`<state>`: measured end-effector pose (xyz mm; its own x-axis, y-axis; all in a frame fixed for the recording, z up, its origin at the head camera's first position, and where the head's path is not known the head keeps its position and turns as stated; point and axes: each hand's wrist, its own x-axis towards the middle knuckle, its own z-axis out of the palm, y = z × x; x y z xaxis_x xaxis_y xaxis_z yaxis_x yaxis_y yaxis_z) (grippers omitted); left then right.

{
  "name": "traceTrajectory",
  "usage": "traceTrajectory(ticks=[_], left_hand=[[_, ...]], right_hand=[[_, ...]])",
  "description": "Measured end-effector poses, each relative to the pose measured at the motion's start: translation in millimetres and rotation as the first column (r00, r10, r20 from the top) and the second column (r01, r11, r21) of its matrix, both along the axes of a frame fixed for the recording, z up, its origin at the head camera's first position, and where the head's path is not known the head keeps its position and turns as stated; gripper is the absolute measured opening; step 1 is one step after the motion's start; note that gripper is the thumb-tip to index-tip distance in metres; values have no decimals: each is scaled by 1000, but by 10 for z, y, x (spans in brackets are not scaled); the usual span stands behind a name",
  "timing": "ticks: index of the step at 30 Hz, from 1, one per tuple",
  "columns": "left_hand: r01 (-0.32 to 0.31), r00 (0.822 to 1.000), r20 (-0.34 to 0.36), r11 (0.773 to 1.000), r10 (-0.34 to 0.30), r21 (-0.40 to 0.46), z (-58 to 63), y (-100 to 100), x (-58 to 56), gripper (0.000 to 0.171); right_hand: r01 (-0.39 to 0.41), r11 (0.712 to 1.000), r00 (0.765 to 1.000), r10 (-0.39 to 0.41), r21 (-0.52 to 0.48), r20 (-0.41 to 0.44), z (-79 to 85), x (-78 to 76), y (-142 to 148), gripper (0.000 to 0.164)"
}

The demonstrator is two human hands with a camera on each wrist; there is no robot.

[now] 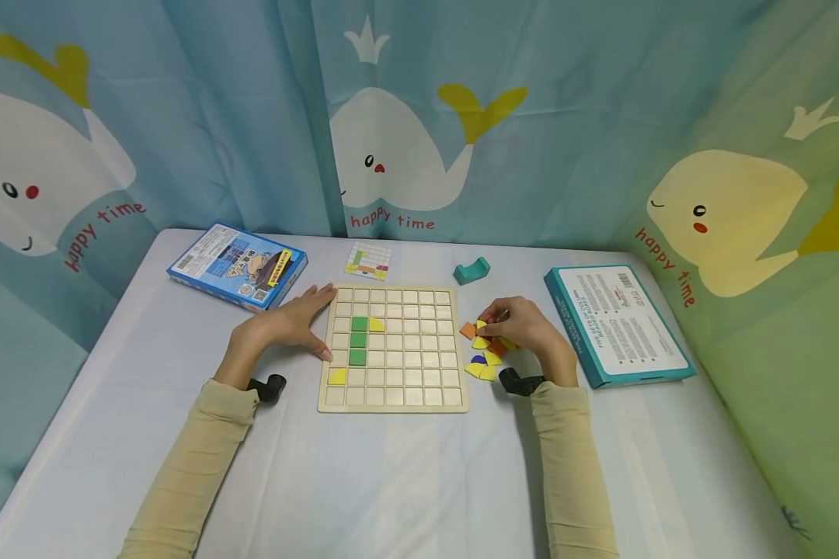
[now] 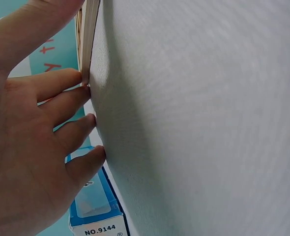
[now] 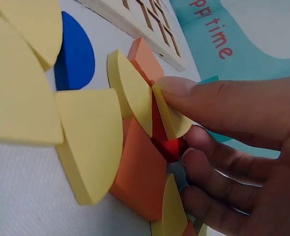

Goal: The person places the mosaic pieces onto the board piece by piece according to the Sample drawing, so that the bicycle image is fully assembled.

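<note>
- Pale blue whale-printed curtains [image 1: 238, 155] close off the space; before them we see a white tabletop [image 1: 391, 481].
- We find the yellow quarter-round piece [image 3: 173, 115] just beyond the right edge of the wooden grid board [image 1: 405, 380], among loose coloured pieces [image 1: 488, 373]; the person's right hand [image 1: 520, 322] pinches it — thumb against its face, the other fingers curled on the far side.
- Along the board's left edge rests the left hand [image 1: 294, 320]; its fingers lie straight and spread, gripping nothing.
- Crowding could cause trouble, we judge; a red piece [image 3: 170, 150] sits right behind the pinched one, so a hasty lift might drag or tip it; the thumb near one corner might let the piece swivel; uneven pressure from the left hand might skid the board.
- Seen from the right wrist, the piece is tilted; a narrow corner points up beside the thumb tip, its longest visible edge running down and slightly right; foreshortening hides its true long axis — we cannot tell it; the board, nearly square, has no marked one.
</note>
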<state>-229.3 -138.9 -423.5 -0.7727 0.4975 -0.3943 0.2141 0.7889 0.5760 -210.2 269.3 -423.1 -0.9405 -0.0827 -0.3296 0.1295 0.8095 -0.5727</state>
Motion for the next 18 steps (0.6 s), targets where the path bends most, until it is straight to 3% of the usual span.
traceTrajectory(ticks=[18], left_hand=[[-2,1000,4,1000,2,1,-6,-3,-9,117]], right_hand=[[-52,992,998,48,-115,-32,78,35,-21,15]])
